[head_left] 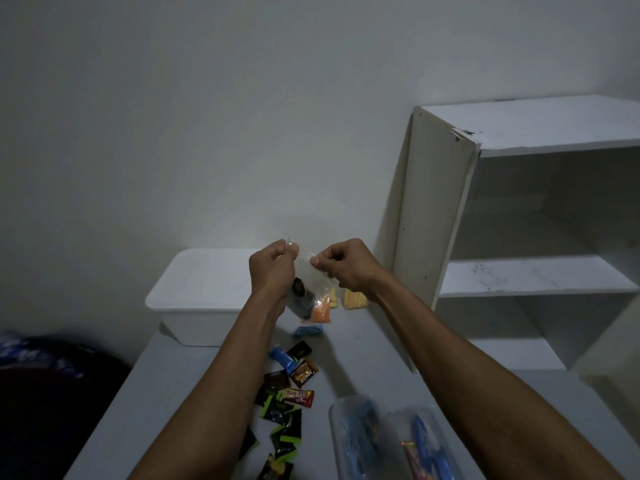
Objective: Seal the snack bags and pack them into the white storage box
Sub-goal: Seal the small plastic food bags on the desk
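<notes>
Both hands hold a clear snack bag (pixel 306 271) up over the far end of a grey table (pixel 363 358).

Head view: the left hand (pixel 273 268) and right hand (pixel 341 265) each pinch the bag's top edge, fingers curled. The white storage box (pixel 197 289), lid on, sits at the table's far left corner. Small wrapped snacks (pixel 287 393) lie scattered down the table's middle; two clear containers (pixel 391 441) stand at its near edge. White shelving (pixel 533 237) stands to the right against a plain wall (pixel 207 116).

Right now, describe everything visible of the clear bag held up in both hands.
The clear bag is thin, see-through plastic, held up above the table in front of the white storage box. The left hand and right hand each pinch its top edge. It hangs down, with dark-wrapped contents showing low inside.
</notes>
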`<state>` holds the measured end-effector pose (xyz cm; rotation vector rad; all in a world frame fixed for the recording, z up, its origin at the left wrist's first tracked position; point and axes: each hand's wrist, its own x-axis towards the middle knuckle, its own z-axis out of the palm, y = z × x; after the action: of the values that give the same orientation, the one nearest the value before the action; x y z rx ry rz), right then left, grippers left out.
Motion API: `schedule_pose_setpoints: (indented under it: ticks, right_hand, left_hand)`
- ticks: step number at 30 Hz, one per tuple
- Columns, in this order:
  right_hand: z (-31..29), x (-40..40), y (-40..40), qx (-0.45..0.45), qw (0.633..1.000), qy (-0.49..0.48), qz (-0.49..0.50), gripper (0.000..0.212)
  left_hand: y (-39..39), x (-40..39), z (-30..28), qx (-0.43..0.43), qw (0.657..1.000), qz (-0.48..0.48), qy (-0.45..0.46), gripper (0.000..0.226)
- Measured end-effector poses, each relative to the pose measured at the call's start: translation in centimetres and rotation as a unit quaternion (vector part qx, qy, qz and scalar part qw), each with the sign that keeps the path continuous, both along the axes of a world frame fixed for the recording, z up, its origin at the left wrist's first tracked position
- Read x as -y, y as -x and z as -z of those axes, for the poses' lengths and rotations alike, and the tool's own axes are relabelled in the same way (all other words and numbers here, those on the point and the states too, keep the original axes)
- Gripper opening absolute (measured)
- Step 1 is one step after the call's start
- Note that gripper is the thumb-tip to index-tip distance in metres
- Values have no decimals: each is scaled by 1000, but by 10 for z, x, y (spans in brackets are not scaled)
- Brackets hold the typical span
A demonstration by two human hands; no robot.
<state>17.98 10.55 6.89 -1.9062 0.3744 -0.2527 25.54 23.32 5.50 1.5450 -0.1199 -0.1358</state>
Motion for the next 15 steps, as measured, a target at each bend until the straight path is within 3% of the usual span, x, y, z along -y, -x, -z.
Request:
schedule_pose_setpoints:
  ticks: [5, 9, 15]
  right_hand:
    - [13, -4, -1, 18, 1000, -15, 16, 21]
    - [20, -7, -6, 58, 997, -14, 53, 23]
    - [29, -9, -5, 84, 993, -5, 81, 16]
  left_hand:
    - [-8, -5, -1, 17, 999, -13, -24, 23]
    - [-8, -4, -1, 29, 999, -24, -14, 6]
    - [-3, -2, 1, 53, 998, -35, -19, 7]
